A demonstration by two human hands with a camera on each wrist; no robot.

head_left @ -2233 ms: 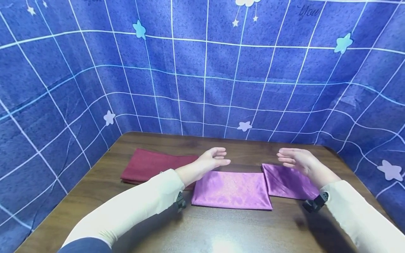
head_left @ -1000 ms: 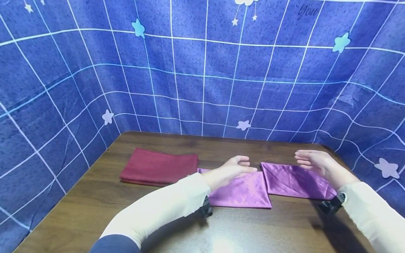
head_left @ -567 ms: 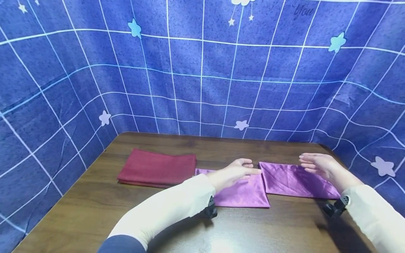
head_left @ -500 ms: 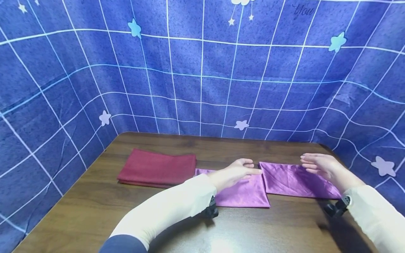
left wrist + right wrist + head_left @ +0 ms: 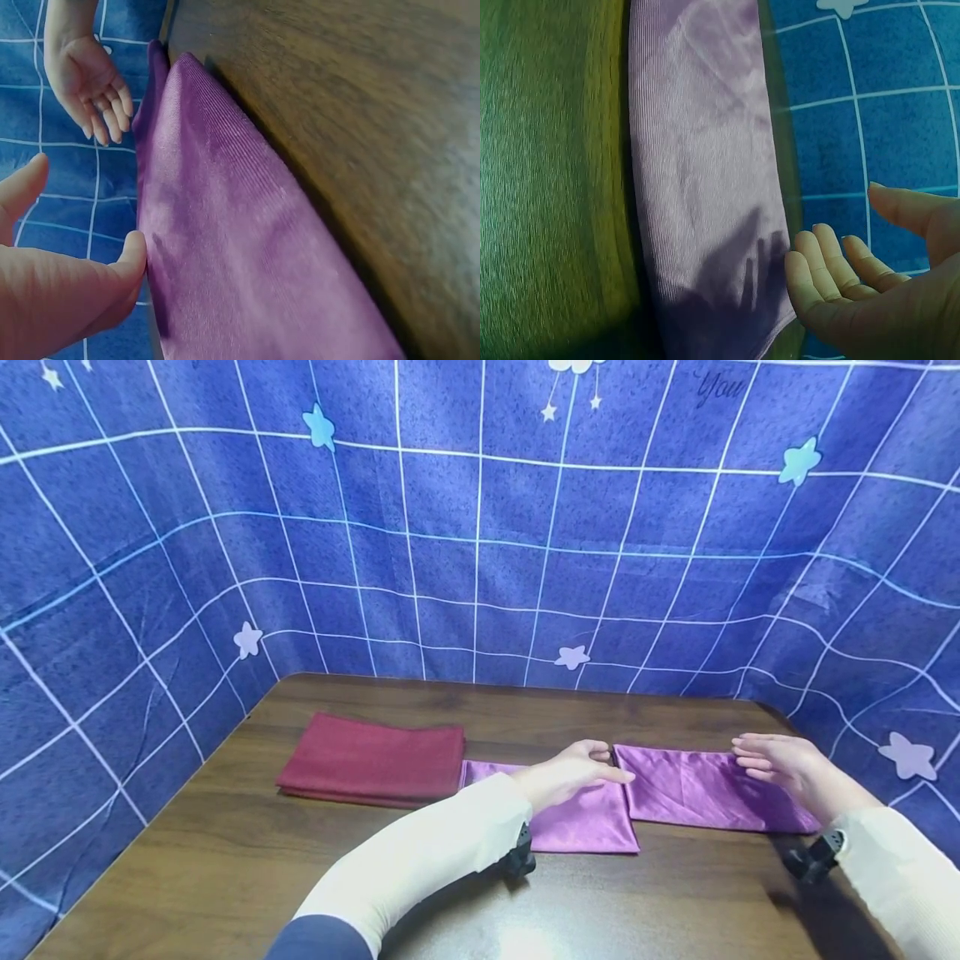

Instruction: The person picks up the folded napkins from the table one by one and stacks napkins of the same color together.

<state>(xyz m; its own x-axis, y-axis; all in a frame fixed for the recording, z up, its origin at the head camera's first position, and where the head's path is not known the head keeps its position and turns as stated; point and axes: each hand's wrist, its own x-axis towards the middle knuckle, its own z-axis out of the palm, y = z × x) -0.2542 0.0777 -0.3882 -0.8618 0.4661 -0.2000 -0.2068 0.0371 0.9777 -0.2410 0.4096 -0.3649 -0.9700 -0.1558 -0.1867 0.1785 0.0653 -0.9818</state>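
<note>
Purple cloth (image 5: 678, 789) lies flat at right on the wooden table (image 5: 420, 877), left hand (image 5: 566, 774) and right hand (image 5: 783, 766) near its ends, fingers loosely extended, gripping nothing; probably light, limp, slippery satin, best pinched at both short ends.

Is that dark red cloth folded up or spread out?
Folded: the dark red cloth lies on the table as a thick rectangle, with stacked layers showing along its near edge.
</note>
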